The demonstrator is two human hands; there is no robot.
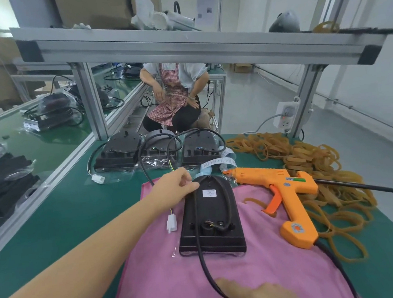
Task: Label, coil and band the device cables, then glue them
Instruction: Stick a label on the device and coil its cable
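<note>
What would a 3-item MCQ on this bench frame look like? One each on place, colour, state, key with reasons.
1. Where does the glue gun lie?
A. on the upper shelf
B. right of the black device, partly on the pink cloth
C. in the left hand

2. What colour is the cloth under the device?
A. pink
B. blue
C. white

3. What is the left hand doing?
A. hanging idle
B. squeezing the gun trigger
C. pinching the black cable at the device's far end

Key: B, the gun rests beside the device; A, the cloth is plainly pink; C, its fingers close on the cable there.
</note>
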